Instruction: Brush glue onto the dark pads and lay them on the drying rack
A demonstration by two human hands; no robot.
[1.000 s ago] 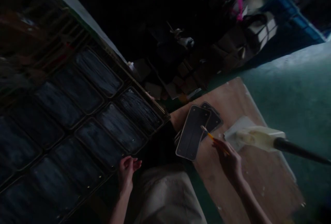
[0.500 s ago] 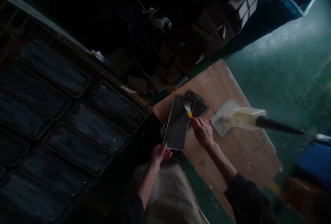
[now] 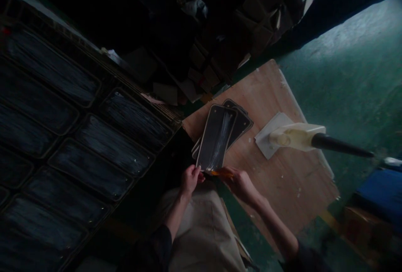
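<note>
Right grip (image 3: 241, 182): observed pinching brush (image 3: 217, 173). Left grip (image 3: 189, 180): observed pinching near corner of dark panel (image 3: 212, 138), ahead of both. Judged panel stiff, light, slippery where streaked; advised holding by edges.

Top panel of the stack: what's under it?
Under the top panel, more dark panels poke out, on the wooden board. Their covered middles and exact number are hidden.

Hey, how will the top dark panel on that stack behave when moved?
The panel is likely stiff, looking straight past the board's edge; maybe slippery along its glossy streak. It might slide on the askew panels below.
</note>
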